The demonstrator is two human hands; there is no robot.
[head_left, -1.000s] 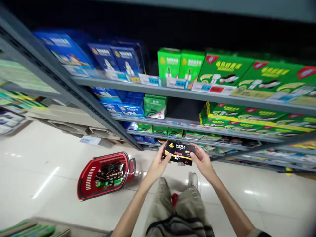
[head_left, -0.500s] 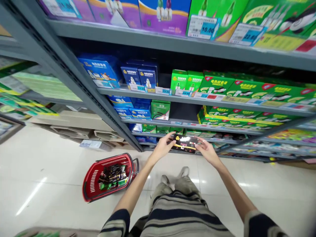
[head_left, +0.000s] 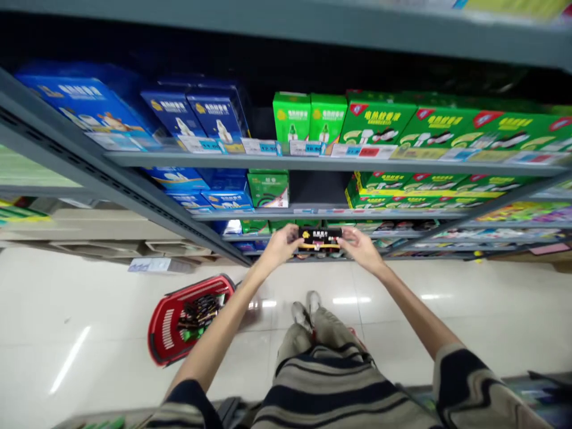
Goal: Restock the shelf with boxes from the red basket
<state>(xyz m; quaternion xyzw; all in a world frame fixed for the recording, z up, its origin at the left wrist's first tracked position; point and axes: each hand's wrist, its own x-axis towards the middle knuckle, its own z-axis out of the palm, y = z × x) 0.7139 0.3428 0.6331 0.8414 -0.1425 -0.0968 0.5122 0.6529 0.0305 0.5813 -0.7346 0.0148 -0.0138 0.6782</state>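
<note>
Shifted since the previous frame: your head view has dropped lower along the shelving, and your left forearm now crosses the right end of the red basket.

Reference the gray steel shelving unit first. It fills the upper half of the view and runs across your front. Its upper shelf carries blue boxes at left and green boxes at right, with white price labels along the shelf edge. More blue and green packaging sits on the shelf below.

Below the shelving, locate the pale tile floor. The red basket rests tilted on it, left of your feet, and holds dark packages with some green among them. Your striped shirt, khaki trousers and pale shoes occupy the lower center.

Both hands are extended forward, set narrowly apart. Your left hand grips the left end of the black-and-yellow box, and your right hand grips its right end. The box is held level in front of the lowest visible shelves. It appears to be just clear of the shelf edge, though the view here is too poor to confirm this.
</note>
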